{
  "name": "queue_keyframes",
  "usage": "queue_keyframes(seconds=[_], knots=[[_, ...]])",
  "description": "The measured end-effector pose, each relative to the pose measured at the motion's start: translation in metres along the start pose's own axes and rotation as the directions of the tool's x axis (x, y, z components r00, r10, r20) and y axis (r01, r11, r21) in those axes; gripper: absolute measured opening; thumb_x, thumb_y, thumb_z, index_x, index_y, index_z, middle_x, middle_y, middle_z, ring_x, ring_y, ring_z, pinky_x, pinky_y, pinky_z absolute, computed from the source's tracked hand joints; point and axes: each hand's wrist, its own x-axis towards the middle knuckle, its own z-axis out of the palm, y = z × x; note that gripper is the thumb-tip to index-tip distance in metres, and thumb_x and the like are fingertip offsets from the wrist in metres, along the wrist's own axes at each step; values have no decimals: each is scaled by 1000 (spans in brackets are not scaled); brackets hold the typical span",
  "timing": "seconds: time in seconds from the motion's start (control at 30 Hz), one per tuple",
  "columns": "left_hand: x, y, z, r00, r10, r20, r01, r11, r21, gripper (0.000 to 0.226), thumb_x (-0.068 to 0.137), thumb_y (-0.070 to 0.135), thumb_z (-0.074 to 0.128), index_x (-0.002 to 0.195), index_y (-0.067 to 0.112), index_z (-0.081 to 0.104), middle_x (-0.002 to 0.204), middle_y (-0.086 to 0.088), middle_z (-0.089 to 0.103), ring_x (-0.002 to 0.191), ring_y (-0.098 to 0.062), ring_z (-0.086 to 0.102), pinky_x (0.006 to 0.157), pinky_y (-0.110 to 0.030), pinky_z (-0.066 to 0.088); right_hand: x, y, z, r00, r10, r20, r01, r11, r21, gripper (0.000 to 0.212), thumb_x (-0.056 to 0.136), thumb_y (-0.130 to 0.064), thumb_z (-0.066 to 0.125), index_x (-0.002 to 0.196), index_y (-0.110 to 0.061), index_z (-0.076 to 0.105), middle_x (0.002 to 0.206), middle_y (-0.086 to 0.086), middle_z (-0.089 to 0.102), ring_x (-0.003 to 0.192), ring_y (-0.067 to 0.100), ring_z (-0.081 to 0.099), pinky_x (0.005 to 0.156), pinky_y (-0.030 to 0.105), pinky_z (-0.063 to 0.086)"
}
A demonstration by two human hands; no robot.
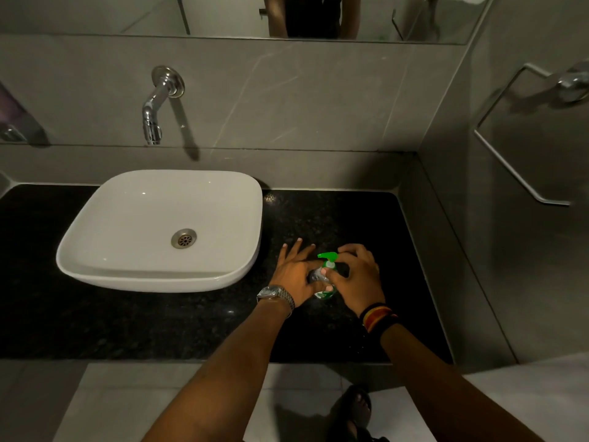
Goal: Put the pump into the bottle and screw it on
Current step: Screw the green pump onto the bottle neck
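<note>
A small clear soap bottle (324,293) with a green label stands on the black granite counter (334,218), right of the sink. A green pump (328,257) sits in its neck, nozzle pointing left. My right hand (357,275) curls around the pump collar from the right, thumb and fingers pinched on it. My left hand (294,271) rests against the bottle's left side with its fingers spread and stretched out flat over the counter. Both hands hide most of the bottle body.
A white basin (95,247) sits on the counter to the left, below a chrome wall tap (153,119). A metal towel bar (522,183) is fixed to the right wall. The counter's front edge runs just below my forearms.
</note>
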Motion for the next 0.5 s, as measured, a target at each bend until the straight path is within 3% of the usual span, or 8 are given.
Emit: queue_keyframes(seconds=[0.2,0.33,0.5], knots=[[1,0,-2,1000,-4,23,4,1000,6,62,82,60,66,138,35,57,161,-3,37,155,-32,9,122,-53,-7,-1,-5,-4,996,-89,-29,81,973,-216,35,79,-44,70,104,-20,68,120,-5,54,116,21,48,103,39,39],[0,1,0,1000,-18,13,19,1000,-10,62,82,61,66,138,34,58,160,-2,38,155,-31,9,122,-53,-6,-5,-5,-1,997,69,-21,-71,986,-151,38,73,-57,73,97,-28,72,126,-8,51,122,18,45,105,41,37],[0,-1,-1,1000,-3,20,3,1000,9,61,83,63,64,137,34,59,159,-3,39,155,-32,9,122,-54,-5,-2,0,-3,995,-58,80,66,993,-99,29,78,-36,74,102,-20,73,131,-4,48,125,19,44,109,40,35]])
